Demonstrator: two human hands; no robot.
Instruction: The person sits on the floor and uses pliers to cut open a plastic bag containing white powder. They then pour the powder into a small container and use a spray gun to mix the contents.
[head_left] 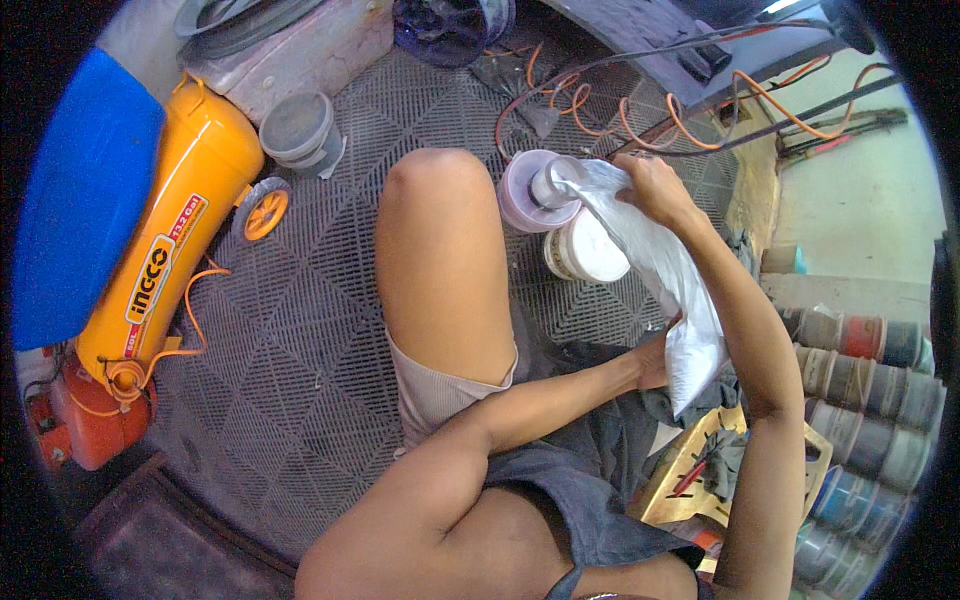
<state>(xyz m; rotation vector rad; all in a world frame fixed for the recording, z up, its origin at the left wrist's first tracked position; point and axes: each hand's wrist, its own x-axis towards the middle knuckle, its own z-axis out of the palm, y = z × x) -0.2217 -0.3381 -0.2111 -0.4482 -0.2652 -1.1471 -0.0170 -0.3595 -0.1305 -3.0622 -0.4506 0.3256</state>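
Note:
My right hand (655,188) is closed on the upper end of a long white plastic bag (650,255). The bag's narrow end reaches a clear cup (546,188), which sits inside a translucent pinkish tub (516,200). Lower down, my left hand (654,362) grips the bag near its full, sagging bottom end; most of its fingers are hidden by the plastic. Whatever fills the bag cannot be seen through it. Right beside the tub stands a white round container (597,250) with a white top.
A yellow air tank (215,140) with a wheel stands left beside a blue panel (85,200). A lidded grey bucket (300,130) is near it. Orange coiled hose (630,122) hangs at the back. Stacked cans (865,380) and a yellow plastic stool (815,455) are at right.

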